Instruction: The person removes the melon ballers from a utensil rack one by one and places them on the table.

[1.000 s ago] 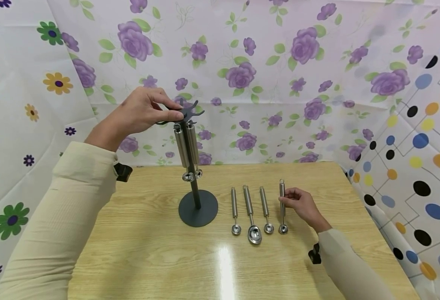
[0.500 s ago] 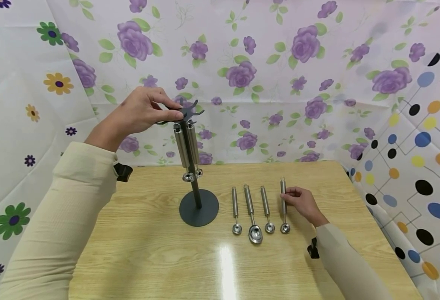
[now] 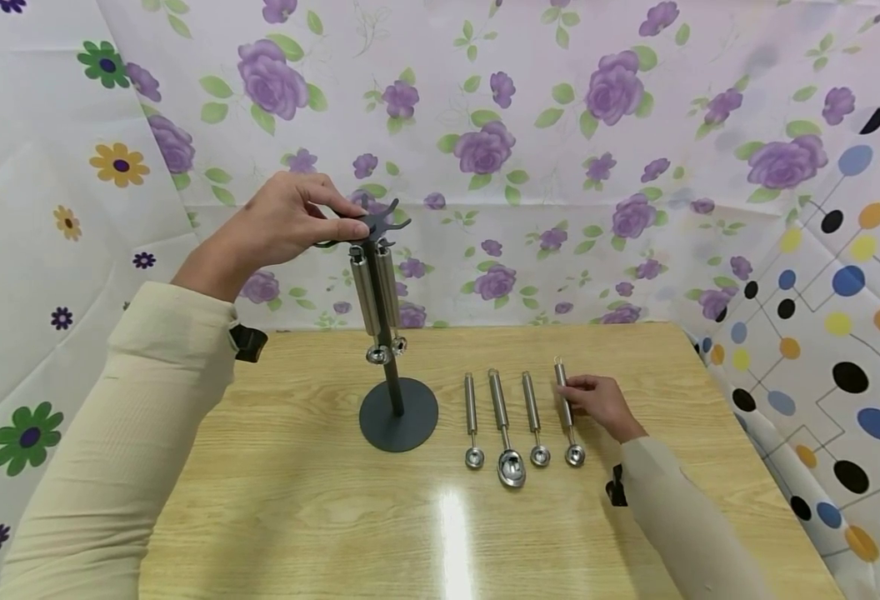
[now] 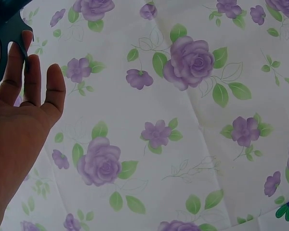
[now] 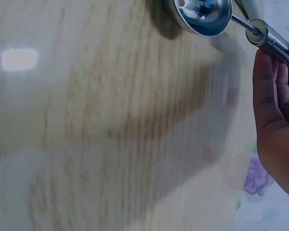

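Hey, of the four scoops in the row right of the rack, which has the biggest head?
The second scoop from the left: its head is a large oval, while the other three scoops have small round ones.

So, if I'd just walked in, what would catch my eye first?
Probably the dark stand on the wooden table, its hooked top held by the left hand, with two hanging scoops below. To its right, three metal scoops lie in a row, and the right hand holds a fourth scoop beside them. Purple roses cover the backdrop behind.
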{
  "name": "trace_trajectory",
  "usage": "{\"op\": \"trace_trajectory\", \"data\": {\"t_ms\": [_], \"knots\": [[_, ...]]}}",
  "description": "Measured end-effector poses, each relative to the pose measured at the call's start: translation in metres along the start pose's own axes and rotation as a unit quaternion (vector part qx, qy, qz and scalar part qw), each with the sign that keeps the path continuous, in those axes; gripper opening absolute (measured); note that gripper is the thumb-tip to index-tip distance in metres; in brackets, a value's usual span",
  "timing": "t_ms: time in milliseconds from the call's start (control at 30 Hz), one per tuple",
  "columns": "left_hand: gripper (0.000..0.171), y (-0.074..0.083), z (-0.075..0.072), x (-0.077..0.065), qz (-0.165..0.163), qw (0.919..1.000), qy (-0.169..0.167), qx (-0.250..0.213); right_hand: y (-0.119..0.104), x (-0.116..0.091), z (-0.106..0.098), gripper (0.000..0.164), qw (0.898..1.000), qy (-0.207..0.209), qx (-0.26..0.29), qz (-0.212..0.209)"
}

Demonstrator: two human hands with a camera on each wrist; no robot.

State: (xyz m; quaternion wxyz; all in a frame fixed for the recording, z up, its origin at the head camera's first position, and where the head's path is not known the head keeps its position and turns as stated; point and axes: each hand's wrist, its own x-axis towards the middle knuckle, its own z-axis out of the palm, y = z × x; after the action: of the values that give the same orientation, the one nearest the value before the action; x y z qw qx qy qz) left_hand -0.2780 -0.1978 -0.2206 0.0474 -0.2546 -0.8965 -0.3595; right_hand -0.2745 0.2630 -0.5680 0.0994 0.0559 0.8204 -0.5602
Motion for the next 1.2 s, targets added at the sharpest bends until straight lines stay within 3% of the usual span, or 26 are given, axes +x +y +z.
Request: {"op": "trace_trajectory", "data": {"t_ms": [233, 600, 1200], "knots": [[0.026, 0.002, -0.001, -0.002, -0.015, 0.9999, -0.007, -0.003, 0.003, 0.002, 0.008, 0.040, 0.999, 0.020, -0.020, 0.014], [0.025, 0.001, -0.001, -0.001, -0.013, 0.9999, -0.006, -0.007, 0.004, 0.003, 0.016, 0.032, 0.998, 0.037, -0.051, 0.020], [0.024, 0.002, -0.001, -0.002, -0.004, 0.9999, -0.003, -0.014, -0.003, 0.005, 0.019, 0.031, 0.995, 0.025, -0.081, 0.043]]}}
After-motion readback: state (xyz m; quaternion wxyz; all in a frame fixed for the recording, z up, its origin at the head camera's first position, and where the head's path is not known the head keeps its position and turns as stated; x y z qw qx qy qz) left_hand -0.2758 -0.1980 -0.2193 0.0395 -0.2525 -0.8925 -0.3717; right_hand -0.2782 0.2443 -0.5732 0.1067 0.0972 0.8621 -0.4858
